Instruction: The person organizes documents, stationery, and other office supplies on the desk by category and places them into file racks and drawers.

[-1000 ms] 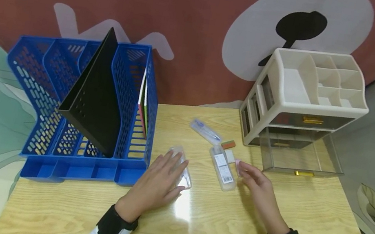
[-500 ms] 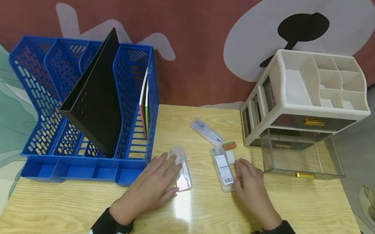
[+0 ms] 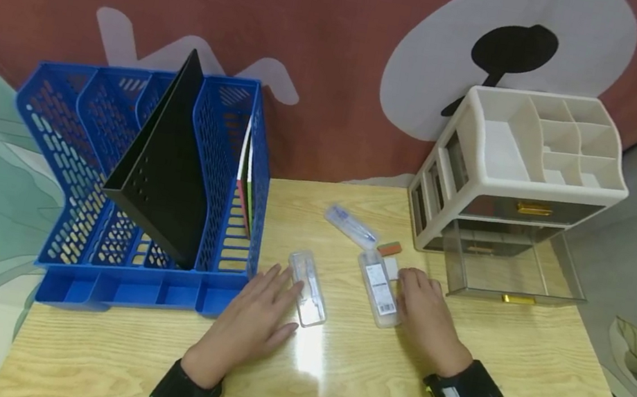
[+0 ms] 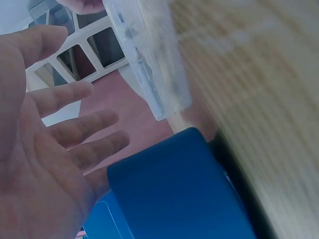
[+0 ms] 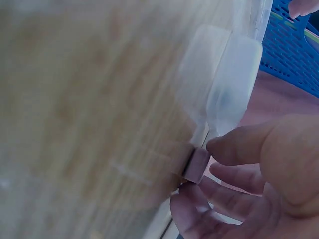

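In the head view my left hand (image 3: 253, 324) lies spread beside a clear plastic case (image 3: 308, 299) with a slim item inside. The left wrist view has the fingers loosely extended, apart from that case (image 4: 157, 59). My right hand (image 3: 427, 322) is low over the table, right of a frosted case with a white label (image 3: 380, 290). Seen from the right wrist, that hand (image 5: 244, 179) holds a small pink block, likely an eraser (image 5: 198, 165), between thumb and fingers at the tabletop. From the head, the pink block is hidden beneath the hand.
A small white block (image 3: 390, 267), a red-and-green block (image 3: 389, 248) and a clear case with blue contents (image 3: 350, 225) lie close by. The blue file rack (image 3: 227, 176) holds a black folder (image 3: 169, 181). The white drawer unit (image 3: 548, 184) has its clear lower drawer (image 3: 514, 294) pulled out.
My right hand has moved slightly left and turned palm down, covering the pink block. My left hand has drawn back left, uncovering more of the clear case.
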{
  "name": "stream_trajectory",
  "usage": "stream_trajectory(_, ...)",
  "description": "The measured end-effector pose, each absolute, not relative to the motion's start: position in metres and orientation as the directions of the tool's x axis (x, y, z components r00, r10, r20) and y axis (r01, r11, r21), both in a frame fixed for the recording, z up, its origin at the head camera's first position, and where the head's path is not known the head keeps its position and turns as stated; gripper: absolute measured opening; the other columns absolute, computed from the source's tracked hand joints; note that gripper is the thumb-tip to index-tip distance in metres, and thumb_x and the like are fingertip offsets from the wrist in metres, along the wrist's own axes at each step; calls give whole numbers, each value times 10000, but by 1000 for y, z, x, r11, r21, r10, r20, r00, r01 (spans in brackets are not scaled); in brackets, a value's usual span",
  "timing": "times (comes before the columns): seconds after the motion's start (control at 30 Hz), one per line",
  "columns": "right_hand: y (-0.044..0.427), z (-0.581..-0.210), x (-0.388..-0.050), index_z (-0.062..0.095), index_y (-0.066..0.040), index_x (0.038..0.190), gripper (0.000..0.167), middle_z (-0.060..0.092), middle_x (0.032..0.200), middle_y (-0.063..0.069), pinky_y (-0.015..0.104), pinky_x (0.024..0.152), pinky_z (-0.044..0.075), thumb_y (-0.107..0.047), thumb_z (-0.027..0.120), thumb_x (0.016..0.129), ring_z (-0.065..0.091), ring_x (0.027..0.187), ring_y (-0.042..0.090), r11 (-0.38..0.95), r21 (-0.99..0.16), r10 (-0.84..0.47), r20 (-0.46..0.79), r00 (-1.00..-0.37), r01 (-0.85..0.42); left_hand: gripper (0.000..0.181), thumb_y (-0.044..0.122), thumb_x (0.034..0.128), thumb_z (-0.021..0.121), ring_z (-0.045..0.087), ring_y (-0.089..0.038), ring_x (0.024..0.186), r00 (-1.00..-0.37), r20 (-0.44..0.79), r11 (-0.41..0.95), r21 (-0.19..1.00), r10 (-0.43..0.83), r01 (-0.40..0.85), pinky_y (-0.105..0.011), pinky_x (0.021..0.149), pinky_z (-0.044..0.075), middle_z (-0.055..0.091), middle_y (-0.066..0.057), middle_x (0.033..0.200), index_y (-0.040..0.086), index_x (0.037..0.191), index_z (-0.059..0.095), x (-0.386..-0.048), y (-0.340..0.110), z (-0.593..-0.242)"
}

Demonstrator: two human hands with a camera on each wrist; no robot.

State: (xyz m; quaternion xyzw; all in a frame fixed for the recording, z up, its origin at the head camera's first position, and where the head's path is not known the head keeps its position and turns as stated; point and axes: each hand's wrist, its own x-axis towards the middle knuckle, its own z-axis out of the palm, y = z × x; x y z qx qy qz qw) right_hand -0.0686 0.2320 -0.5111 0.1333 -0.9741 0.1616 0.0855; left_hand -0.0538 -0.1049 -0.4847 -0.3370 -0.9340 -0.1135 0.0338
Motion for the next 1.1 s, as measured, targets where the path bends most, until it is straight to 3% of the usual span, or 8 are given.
stream_trajectory(0.23, 224, -510, -71, 595, 121, 1255, 393, 656, 1155, 306, 549, 824, 528, 100, 685, 872, 641, 1062, 426, 948, -220, -194, 176, -965, -230, 709, 474, 966, 673, 382, -383, 1513, -783, 97, 755, 215, 615, 619, -575, 1191, 380, 419, -173, 1624, 164, 1566, 456, -47, -104, -487)
stream_trajectory(0.67, 213, -490, -69, 638, 111, 1077, 255, 603, 930, 281, 503, 659, 534, 148, 682, 829, 573, 741, 383, 980, -110, -157, 74, -985, -164, 746, 507, 987, 622, 362, -398, 1519, -781, 112, 747, 236, 614, 621, -592, 1182, 384, 384, -188, 1641, 189, 1613, 371, -45, -99, -491)
stream_trajectory(0.83, 206, -479, -69, 687, 59, 1153, 354, 646, 1039, 279, 515, 728, 558, 136, 745, 812, 614, 794, 401, 971, -116, -194, 113, -975, -207, 734, 502, 1002, 601, 345, -396, 1528, -787, 99, 748, 257, 609, 612, -594, 1189, 373, 358, -174, 1658, 199, 1622, 351, -45, -97, -491)
stream_trajectory(1.1, 200, -475, -70, 715, -8, 1176, 418, 691, 1122, 214, 463, 762, 562, 127, 784, 786, 663, 926, 364, 903, -224, -316, 229, -921, -366, 749, 511, 1000, 601, 350, -396, 1526, -790, 110, 751, 258, 603, 608, -589, 1196, 363, 358, -166, 1659, 197, 1627, 338, -45, -92, -491)
